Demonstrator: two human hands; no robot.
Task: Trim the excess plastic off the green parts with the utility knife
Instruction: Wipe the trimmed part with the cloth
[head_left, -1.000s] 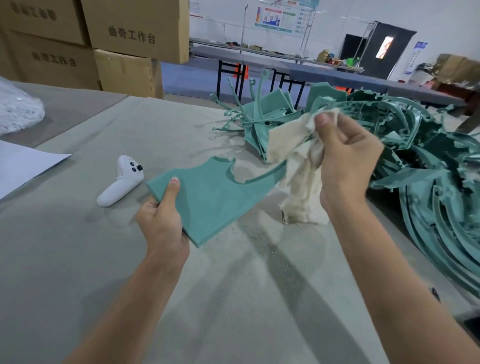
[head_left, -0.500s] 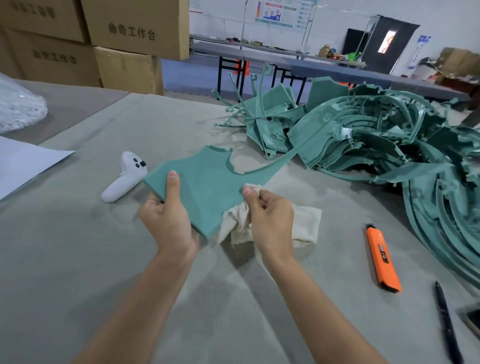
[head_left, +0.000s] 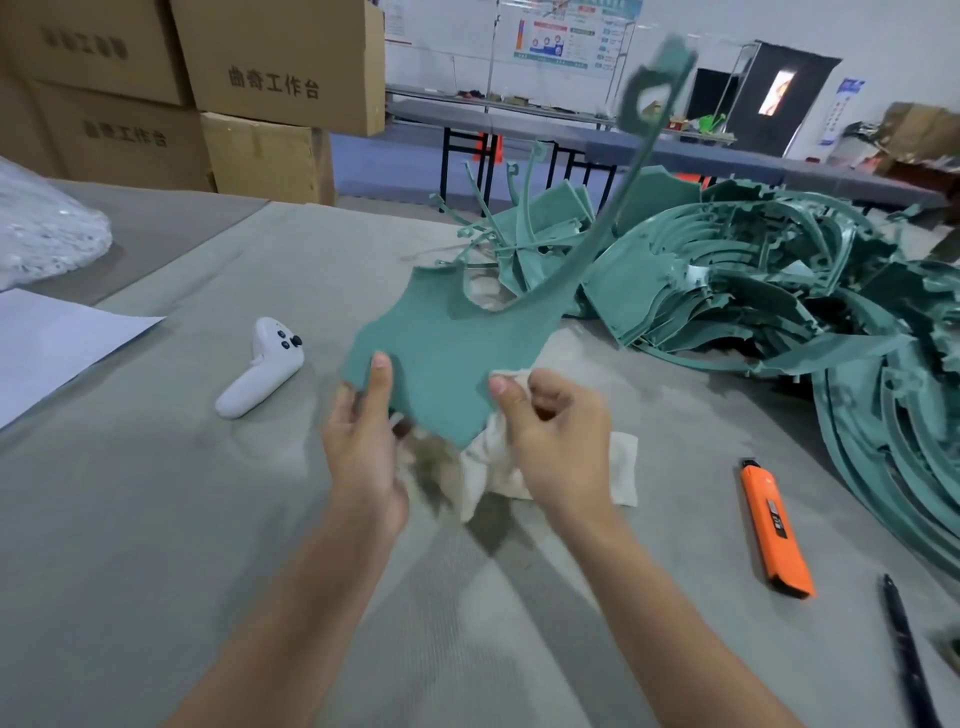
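A flat green plastic part (head_left: 447, 358) with a long curved arm reaching up and right is tilted up above the table. My left hand (head_left: 363, 436) grips its lower left edge, thumb on top. My right hand (head_left: 556, 431) pinches its lower right edge, with a white cloth (head_left: 498, 473) bunched under the fingers. The orange utility knife (head_left: 774, 525) lies on the table to the right, apart from both hands. A large heap of green parts (head_left: 753, 291) covers the back right of the table.
A white controller (head_left: 262, 364) lies left of the part. White paper (head_left: 47, 343) and a plastic bag (head_left: 41, 228) sit at the far left. Cardboard boxes (head_left: 270, 78) stand behind. A black pen (head_left: 904, 644) lies at the lower right, on the grey felt table (head_left: 156, 519).
My right hand brought the cloth down from the air to the part's lower edge. Both hands then tilted the part up, so its long arm now swings high.
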